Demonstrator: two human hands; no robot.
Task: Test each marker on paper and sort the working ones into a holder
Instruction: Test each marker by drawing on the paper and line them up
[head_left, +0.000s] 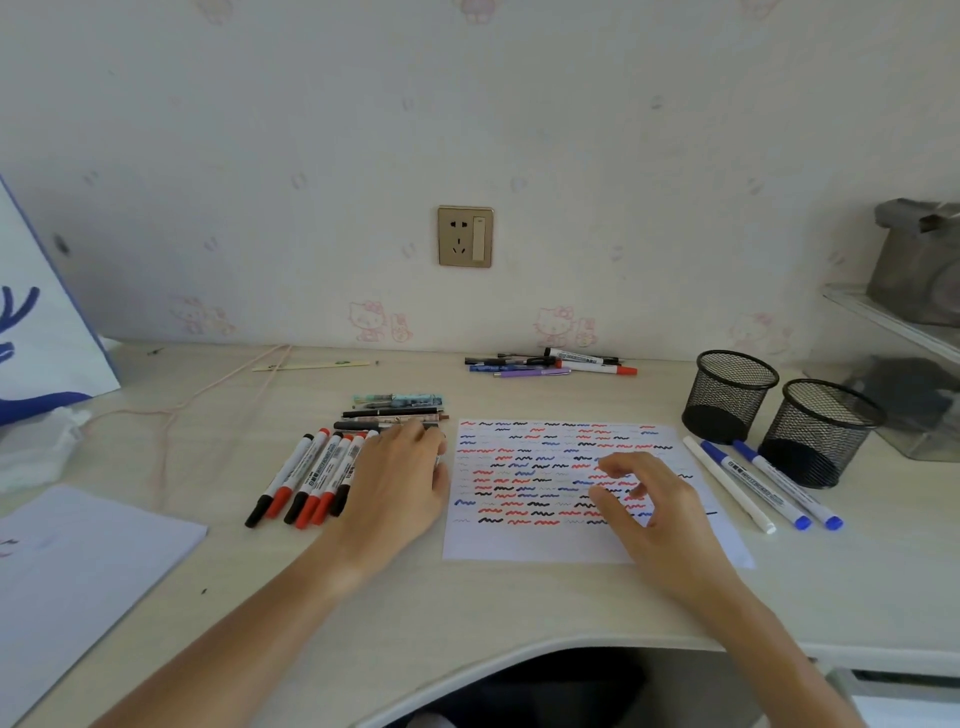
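Red and black markers (311, 475) are being covered at their right edge by the left hand (397, 480), grip unclear. Paper (524, 540) is being hovered over by the right hand (652, 512), fingers apart, empty. Mesh holders (730, 395) are being left empty, far right.

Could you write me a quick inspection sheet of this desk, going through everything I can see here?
Surface: pale desk, curved front edge.
Job's things: test sheet covered in red, blue and black squiggles; red and black markers in a row left of it; three markers right of it; two mesh holders, both look empty.
Clutter: pen pile by the wall; pens behind the left hand; paper at left; bag.
Hands: left hand on the marker row; right hand over the sheet, fingers curled, holding nothing.
Cables: pink cord across the desk.
Surroundings: wall socket; shelf at right.
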